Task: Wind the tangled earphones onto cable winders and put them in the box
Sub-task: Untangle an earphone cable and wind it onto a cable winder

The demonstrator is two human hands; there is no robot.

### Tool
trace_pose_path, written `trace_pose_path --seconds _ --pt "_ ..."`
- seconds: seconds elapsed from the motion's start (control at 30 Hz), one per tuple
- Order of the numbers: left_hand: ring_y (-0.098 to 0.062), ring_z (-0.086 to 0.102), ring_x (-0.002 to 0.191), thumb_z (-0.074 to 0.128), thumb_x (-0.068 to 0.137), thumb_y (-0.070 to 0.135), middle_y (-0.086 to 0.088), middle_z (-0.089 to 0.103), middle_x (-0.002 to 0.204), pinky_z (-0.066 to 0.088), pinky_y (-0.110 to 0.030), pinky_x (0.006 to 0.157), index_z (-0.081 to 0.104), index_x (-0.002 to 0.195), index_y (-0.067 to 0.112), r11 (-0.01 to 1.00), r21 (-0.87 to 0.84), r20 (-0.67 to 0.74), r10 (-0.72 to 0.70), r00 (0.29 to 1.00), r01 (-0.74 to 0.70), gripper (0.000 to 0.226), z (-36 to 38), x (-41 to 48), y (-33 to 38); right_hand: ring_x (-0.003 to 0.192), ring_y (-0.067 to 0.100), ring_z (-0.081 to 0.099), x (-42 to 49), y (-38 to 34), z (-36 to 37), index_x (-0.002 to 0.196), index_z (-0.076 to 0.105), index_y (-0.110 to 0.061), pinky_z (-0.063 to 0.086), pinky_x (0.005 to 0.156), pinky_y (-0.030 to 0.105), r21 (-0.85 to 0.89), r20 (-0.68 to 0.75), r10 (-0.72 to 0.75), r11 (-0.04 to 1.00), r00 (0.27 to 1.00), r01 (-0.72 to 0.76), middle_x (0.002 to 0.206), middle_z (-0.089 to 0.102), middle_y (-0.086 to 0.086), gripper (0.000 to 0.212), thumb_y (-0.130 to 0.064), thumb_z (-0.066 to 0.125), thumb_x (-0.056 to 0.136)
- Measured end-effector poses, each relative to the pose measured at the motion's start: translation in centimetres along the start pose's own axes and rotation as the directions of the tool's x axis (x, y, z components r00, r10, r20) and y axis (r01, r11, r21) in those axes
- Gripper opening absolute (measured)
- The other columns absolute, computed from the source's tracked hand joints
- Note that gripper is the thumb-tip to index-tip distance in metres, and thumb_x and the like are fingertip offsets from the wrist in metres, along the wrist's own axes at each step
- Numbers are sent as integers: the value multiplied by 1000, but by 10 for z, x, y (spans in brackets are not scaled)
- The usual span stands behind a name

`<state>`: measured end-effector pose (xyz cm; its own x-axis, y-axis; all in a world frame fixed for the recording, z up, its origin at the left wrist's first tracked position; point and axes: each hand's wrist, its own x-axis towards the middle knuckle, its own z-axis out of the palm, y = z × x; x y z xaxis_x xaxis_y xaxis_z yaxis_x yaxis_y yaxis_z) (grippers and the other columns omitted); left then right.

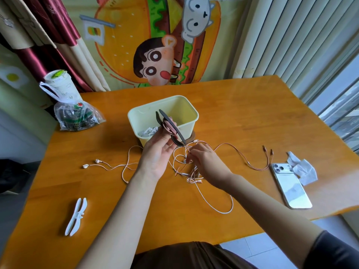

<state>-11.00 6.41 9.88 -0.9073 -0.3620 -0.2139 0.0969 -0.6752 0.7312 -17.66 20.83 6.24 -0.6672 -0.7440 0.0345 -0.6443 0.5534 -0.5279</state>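
My left hand (157, 152) holds a dark cable winder (171, 127) with pink cable wrapped round its middle, raised in front of the pale yellow box (186, 115). My right hand (206, 162) pinches the pink cable in the tangle (186, 171) of pink and white leads on the table. White earbuds (91, 163) on a pinkish lead lie to the left. Some white earphones (149, 131) lie inside the box. An unused white winder (76, 216) rests near the table's front left.
A phone (291, 185) and a crumpled tissue (303, 169) lie at the right. A plastic bag (75, 117) and a cup (60, 84) stand at the back left. The wooden table (242, 113) ends near my body, with floor visible to the right.
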Motion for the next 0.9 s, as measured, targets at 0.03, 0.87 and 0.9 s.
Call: trace_pose_path --seconds 0.03,0.87,0.9 --pt "-15 65 101 42 97 4 -3 68 109 50 -31 93 63 111 16 1000 -5 -29 7 1000 -7 28 -1 1 -2 100 25 48 0 -1 1 88 69 -13 42 89 40 -12 16 -6 1000 1000 6 102 60 5 24 -16 46 98" --pt "-24 61 82 42 94 -6 -17 64 94 57 -26 62 61 94 1 976 -14 -236 -214 948 217 20 -11 4 11 92 25 57 -17 9 2 132 43 -24 41 74 30 -168 121 189 972 975 -167 106 60 9 34 -16 38 100" --pt "-24 62 82 43 94 -7 -16 64 95 58 -27 63 62 95 1 976 -10 -229 -214 950 218 21 -12 3 9 87 25 57 -18 10 3 133 40 -26 40 68 29 -159 116 198 971 973 -178 104 61 8 35 -16 39 100"
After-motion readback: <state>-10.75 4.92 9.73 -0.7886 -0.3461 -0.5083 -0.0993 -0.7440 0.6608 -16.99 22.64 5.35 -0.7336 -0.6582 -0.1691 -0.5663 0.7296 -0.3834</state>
